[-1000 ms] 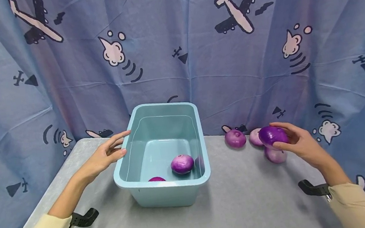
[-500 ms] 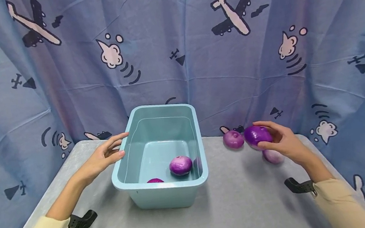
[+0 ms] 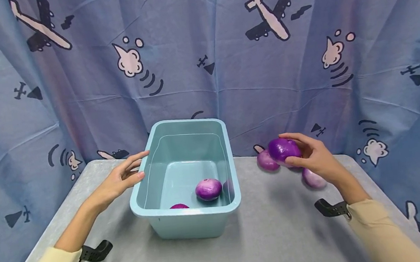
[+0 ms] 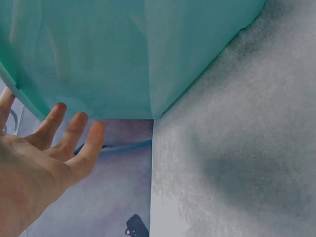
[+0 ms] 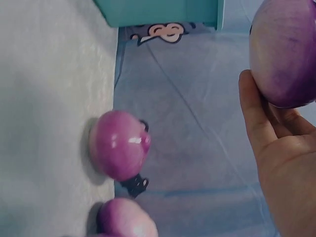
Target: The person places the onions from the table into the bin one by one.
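My right hand [image 3: 314, 156] holds a dark purple onion [image 3: 283, 149] between thumb and fingers, raised above the table. In the right wrist view the same onion [image 5: 284, 54] shows a pale side. My left hand [image 3: 119, 179] has its fingers loosely extended at the left rim of a light blue plastic bin [image 3: 191, 212]. From the left wrist, the spread fingers [image 4: 89, 148] appear beside the bin's outer wall. Inside the bin lie a purple onion [image 3: 209, 189] and, mostly hidden by the front wall, a second magenta one [image 3: 179, 206].
Behind the held onion, a pinkish-purple onion [image 3: 266, 161] sits near the table's back edge. A paler onion [image 3: 313, 179] lies to its right. Another onion [image 5: 126, 219] shows low in the right wrist view. A blue airplane-print curtain [image 3: 172, 66] hangs behind the grey table [image 3: 274, 235].
My right hand has carried the onion leftward and slightly up, from over the paler onions to in front of the pinkish-purple one. My left hand stays at the bin's rim.
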Demonstrator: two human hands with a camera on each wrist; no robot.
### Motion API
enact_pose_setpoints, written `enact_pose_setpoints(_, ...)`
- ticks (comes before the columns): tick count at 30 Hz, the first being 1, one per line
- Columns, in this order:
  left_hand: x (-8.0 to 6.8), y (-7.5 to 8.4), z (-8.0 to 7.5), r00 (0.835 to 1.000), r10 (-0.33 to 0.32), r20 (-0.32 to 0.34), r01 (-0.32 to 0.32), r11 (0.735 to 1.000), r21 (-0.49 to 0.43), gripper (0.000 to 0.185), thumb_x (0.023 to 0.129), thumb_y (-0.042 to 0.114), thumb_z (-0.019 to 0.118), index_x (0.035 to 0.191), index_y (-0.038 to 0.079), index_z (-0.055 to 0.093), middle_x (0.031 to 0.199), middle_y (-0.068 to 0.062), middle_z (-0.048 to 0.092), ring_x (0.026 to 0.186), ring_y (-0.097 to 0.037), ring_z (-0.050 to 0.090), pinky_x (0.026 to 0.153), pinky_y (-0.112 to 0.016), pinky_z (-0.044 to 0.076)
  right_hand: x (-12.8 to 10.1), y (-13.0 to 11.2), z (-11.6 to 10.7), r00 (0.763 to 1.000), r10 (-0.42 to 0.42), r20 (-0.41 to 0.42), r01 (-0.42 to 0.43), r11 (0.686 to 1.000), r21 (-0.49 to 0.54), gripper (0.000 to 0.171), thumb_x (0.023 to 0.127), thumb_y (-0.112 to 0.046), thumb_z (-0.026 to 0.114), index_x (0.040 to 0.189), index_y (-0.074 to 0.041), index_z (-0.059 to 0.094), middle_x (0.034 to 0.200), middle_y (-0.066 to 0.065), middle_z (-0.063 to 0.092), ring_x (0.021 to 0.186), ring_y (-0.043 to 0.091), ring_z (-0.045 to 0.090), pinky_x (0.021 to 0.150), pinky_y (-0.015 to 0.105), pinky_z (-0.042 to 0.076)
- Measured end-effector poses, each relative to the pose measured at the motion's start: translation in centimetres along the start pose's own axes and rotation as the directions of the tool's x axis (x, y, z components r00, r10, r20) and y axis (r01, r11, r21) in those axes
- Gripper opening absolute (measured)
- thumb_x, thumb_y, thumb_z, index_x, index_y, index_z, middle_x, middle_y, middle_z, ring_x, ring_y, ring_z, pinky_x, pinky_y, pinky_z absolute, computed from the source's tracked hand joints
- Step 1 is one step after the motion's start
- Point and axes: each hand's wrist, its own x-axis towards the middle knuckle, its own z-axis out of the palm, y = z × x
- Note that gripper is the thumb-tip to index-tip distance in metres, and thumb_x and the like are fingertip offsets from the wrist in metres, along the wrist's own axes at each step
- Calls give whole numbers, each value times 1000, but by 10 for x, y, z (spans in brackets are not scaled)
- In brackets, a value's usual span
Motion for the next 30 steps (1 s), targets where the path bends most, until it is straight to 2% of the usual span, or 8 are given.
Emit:
enact_pose_setpoints(11, 0, 1, 0, 1000, -13, 9, 13, 1000, -8, 58, 105, 24, 57, 159, 25, 36, 159, -21, 29, 140, -43, 36, 102, -60, 38, 23, -20, 16, 997, -52, 50, 44, 989, 143, 62, 90, 1, 74, 147, -11, 53, 139, 11, 56, 117, 27, 60, 90, 33, 53)
enact_pose_setpoints(19, 1, 0, 0, 1000, -17, 9, 17, 1000, -13, 59, 105, 24, 57, 160, 25, 35, 159, -21, 28, 141, -43, 32, 103, -62, 37, 39, -31, 30, 990, -124, 72, 111, 979, 171, 63, 89, 3, 75, 147, -9, 53, 137, 12, 57, 115, 29, 61, 91, 33, 52)
enact_pose_setpoints(30, 0, 0, 1, 1000, -24, 5, 24, 1000, -3, 59, 105, 25, 56, 160, 25, 34, 160, -23, 26, 135, -41, 43, 100, -59, 41, 53, -50, 53, 981, -159, 110, 127, 960, 249, 64, 86, 0, 78, 145, -8, 55, 140, 13, 55, 118, 34, 59, 95, 39, 51)
